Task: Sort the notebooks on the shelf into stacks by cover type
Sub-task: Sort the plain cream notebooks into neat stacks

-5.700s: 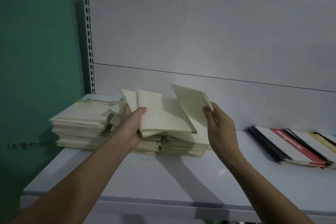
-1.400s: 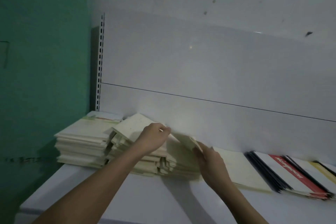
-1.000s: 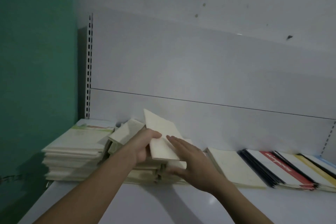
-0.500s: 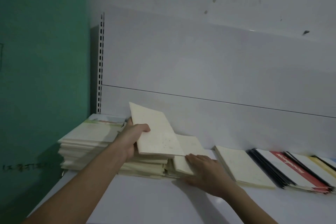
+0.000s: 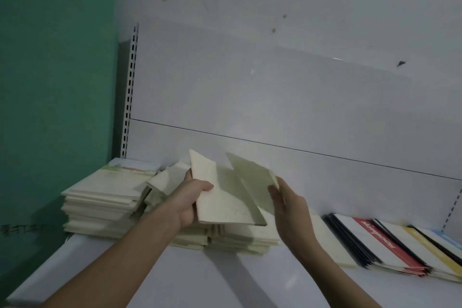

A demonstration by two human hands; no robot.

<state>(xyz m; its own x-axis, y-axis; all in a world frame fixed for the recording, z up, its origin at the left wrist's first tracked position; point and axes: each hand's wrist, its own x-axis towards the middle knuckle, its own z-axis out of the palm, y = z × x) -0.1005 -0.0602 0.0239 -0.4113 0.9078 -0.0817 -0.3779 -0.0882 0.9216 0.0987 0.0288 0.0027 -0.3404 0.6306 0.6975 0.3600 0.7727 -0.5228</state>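
Item: cream notebook (image 5: 252,185), 1 pc, raised in your right hand (image 5: 290,205), which pinches its right edge, thumb on the near face; fingers behind, hidden. Long axis runs up-left to down-right, cover tilted toward you. Item: second cream notebook (image 5: 215,197), 1 pc, gripped in your left hand (image 5: 188,201), thumb over the front cover, fingers wrapped behind its left edge; stands nearly upright, long axis top to bottom. The two overlap, right-hand one partly behind the left-hand one. Key relation for next move: both are held just above the loose cream pile (image 5: 225,237), which lies directly below and between your hands. The single flat cream notebook (image 5: 327,240), 1 visible, lies on the shelf (image 5: 200,280) to the right, beneath and beyond your right wrist, so the right hand is nearer to it; probable drop spot for the right-hand piece, judging by matching cover. Left hand is nearer the tidy stack w/ green-printed top cover (image 5: 105,197), 1 stack at far left, count of pcs not readable. Fanned row of glossy notebooks w/ red, black, yellow covers (image 5: 390,242) at far right, approx. 4 covers showing, more possibly cut off. Loose pile count: cannot tell, edges blur together.
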